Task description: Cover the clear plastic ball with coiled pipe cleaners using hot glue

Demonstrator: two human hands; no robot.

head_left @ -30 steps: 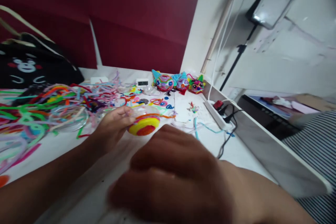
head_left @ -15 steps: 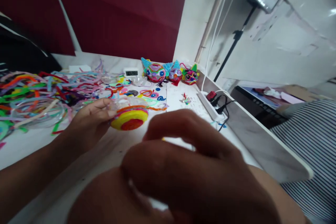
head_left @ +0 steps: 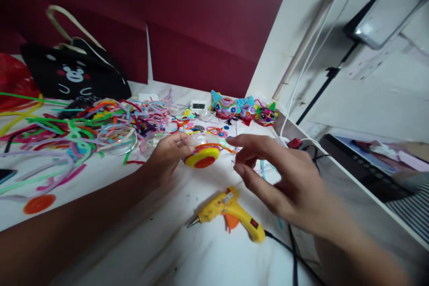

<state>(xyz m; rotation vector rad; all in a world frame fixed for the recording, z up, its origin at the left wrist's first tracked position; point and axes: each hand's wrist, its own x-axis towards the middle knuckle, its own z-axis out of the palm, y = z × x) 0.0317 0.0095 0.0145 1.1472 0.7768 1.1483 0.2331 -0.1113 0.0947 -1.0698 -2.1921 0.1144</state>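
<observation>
My left hand [head_left: 169, 154] grips a round piece [head_left: 201, 155] wound with yellow, orange and red pipe cleaner, holding it just above the white table [head_left: 110, 214]. To its right my right hand [head_left: 278, 174] hovers with fingers spread, holding nothing, its fingertips a short way from the piece. A yellow glue gun [head_left: 231, 212] lies on the table below both hands, nozzle pointing left, with a black cord trailing right. An orange scrap sits under the gun.
A heap of coloured pipe cleaners [head_left: 73, 129] covers the table's left. A black bear-print bag [head_left: 72, 76] stands behind it. Three finished pipe-cleaner masks [head_left: 244, 109], a small clock [head_left: 198, 105] and a power strip [head_left: 295, 144] lie at the back right. An orange disc [head_left: 39, 203] rests near left.
My right hand has drawn away from the camera and opened beside the wound piece, uncovering the glue gun. The view has swung left, bringing the bag into sight.
</observation>
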